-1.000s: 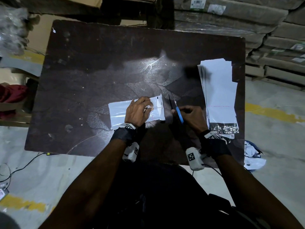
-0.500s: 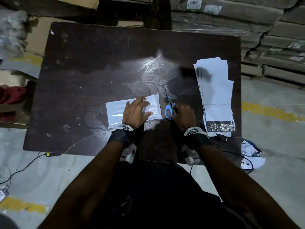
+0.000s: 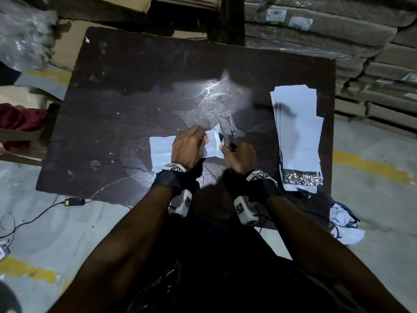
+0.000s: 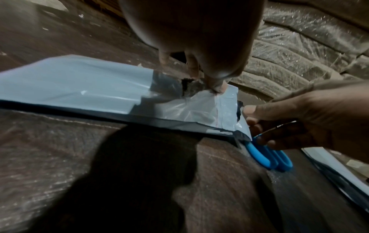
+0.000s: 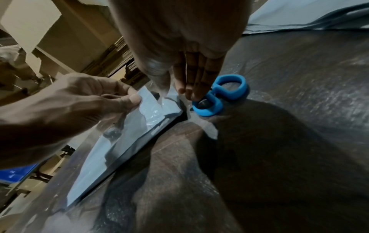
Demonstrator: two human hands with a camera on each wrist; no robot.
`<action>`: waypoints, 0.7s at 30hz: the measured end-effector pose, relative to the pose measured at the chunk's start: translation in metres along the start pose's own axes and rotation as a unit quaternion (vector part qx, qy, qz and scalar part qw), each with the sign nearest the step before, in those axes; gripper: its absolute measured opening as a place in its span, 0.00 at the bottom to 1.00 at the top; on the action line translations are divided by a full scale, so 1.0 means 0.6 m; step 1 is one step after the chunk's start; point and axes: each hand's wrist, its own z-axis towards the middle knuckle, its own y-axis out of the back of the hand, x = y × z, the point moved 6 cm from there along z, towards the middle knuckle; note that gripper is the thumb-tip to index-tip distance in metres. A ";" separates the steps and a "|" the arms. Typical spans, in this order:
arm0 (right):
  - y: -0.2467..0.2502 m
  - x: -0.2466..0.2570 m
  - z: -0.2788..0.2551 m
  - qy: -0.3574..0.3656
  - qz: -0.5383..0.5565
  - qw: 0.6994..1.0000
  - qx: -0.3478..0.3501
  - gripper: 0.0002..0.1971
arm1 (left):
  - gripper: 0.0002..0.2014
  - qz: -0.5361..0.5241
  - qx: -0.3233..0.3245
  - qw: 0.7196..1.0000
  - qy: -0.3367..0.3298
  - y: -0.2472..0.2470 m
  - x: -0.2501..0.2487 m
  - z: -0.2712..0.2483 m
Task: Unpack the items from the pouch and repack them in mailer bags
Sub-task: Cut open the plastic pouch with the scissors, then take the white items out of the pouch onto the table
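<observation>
A white pouch [image 3: 161, 152] lies flat on the dark table [image 3: 135, 91], its right end cut open. My left hand [image 3: 188, 147] pinches the pouch [image 4: 79, 85] near that torn end, thumb against fingers [image 5: 131, 98]. My right hand [image 3: 239, 155] is just right of the end, and its fingers [image 5: 194, 85] reach down fairly straight onto the blue handles of the scissors [image 5: 219, 96]. The scissors [image 3: 232, 131] lie on the table with their blades pointing away from me. The right thumb tip touches the pouch's end [image 5: 157, 102]. A stack of white mailer bags [image 3: 297, 132] lies at the right.
Wrapped flat cartons [image 3: 338, 41] are stacked behind and to the right of the table. Crumpled white plastic [image 3: 345, 224] lies on the floor by the table's near right corner. A cable with an adapter [image 3: 74, 201] runs along the floor at left.
My right hand had the scissors lifted, laid them on the table, then moved left over their handles to the pouch's end. My left hand went from lying on the pouch to pinching it.
</observation>
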 end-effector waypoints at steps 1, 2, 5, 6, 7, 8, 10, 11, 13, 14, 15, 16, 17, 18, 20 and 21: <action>-0.001 0.003 0.001 0.004 0.014 1.000 0.002 0.15 | 0.02 0.001 -0.005 1.000 0.003 0.008 -0.004 -0.003; 0.000 0.007 0.001 0.008 0.030 1.000 0.004 0.14 | 0.02 0.002 -0.010 1.000 0.008 0.016 -0.006 -0.007; 0.008 0.022 0.000 0.029 0.067 0.997 -0.019 0.14 | 0.03 -0.009 -0.021 0.999 0.035 0.037 -0.006 -0.018; 0.009 0.026 0.000 0.039 0.071 0.996 -0.025 0.13 | 0.04 -0.013 -0.025 0.999 0.040 0.043 -0.006 -0.022; 0.008 0.030 0.001 0.049 0.070 0.996 -0.023 0.12 | 0.04 -0.016 -0.029 0.999 0.040 0.050 -0.006 -0.024; 0.006 0.032 0.003 0.054 0.073 0.996 -0.019 0.11 | 0.04 -0.019 -0.033 0.999 0.039 0.056 -0.006 -0.026; 0.005 0.035 0.003 0.057 0.101 0.993 -0.017 0.10 | 0.03 -0.031 -0.041 0.998 0.038 0.068 -0.004 -0.031; 0.006 0.037 0.003 0.054 0.121 0.991 -0.023 0.10 | 0.03 -0.041 -0.049 0.997 0.039 0.074 -0.001 -0.033; 0.008 0.042 0.001 0.046 0.167 0.984 -0.035 0.13 | 0.05 -0.069 -0.063 0.995 0.036 0.087 0.005 -0.038; 0.009 0.048 -0.001 0.042 0.192 0.980 -0.040 0.13 | 0.08 -0.082 -0.066 0.994 0.024 0.092 0.005 -0.042; 0.011 0.057 -0.004 0.038 0.216 0.975 -0.046 0.12 | 0.12 -0.090 -0.065 0.994 0.004 0.098 0.003 -0.047; 0.014 0.067 -0.007 0.035 0.239 0.969 -0.053 0.10 | 0.14 -0.086 -0.064 0.994 -0.022 0.104 -0.001 -0.052; 0.014 0.076 -0.009 0.034 0.259 0.963 -0.062 0.08 | 0.17 -0.074 -0.067 0.994 -0.044 0.110 -0.003 -0.058; 0.016 0.088 -0.011 0.038 0.273 0.959 -0.072 0.06 | 0.18 -0.060 -0.073 0.994 -0.060 0.116 0.000 -0.062; 0.014 0.117 -0.016 0.058 0.283 0.953 -0.094 0.05 | 0.17 -0.049 -0.086 0.993 -0.071 0.128 0.015 -0.067; 0.011 0.132 -0.017 0.069 0.281 0.952 -0.101 0.06 | 0.15 -0.048 -0.091 0.992 -0.079 0.134 0.025 -0.066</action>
